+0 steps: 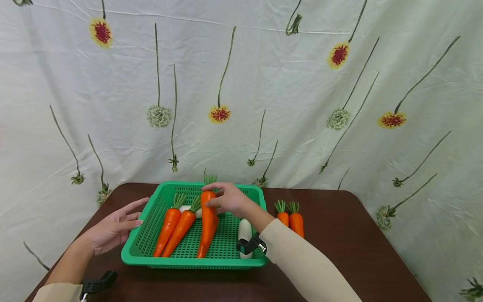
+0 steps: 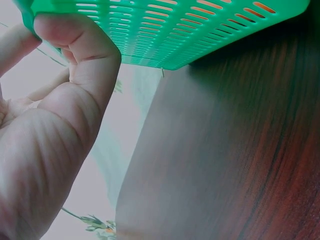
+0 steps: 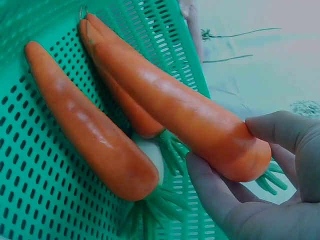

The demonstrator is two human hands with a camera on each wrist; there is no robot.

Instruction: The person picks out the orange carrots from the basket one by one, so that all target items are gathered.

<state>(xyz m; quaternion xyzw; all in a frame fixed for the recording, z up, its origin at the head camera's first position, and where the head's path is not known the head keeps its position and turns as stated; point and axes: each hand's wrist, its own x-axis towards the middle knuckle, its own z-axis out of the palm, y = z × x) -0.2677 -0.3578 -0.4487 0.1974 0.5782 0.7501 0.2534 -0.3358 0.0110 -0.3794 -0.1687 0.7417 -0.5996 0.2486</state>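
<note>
A green plastic basket [image 1: 196, 263] with slotted walls stands on the dark table. My right hand [image 1: 230, 199] pinches an orange carrot [image 3: 175, 105] near its leafy end, thumb on one side and fingers on the other. This carrot [image 1: 206, 218] slants over the basket, leaves toward the back. Another carrot [image 1: 216, 224] shows partly behind it. Two more carrots lie at the basket's left, one [image 1: 168, 228] beside the other [image 1: 183, 228]. My left hand [image 1: 115, 228] is at the left rim, fingers loosely extended and thumb tip [image 2: 55, 27] touching the rim.
A white, radish-like piece [image 1: 245, 235] lies at the basket's right, partly covered by the wrist strap. Paler pieces [image 1: 185, 208] show behind the carrots. On the table [image 1: 324, 235], right of the basket, are two carrots [image 1: 296, 222]. A flower-patterned cloth [image 1: 241, 84] hangs behind.
</note>
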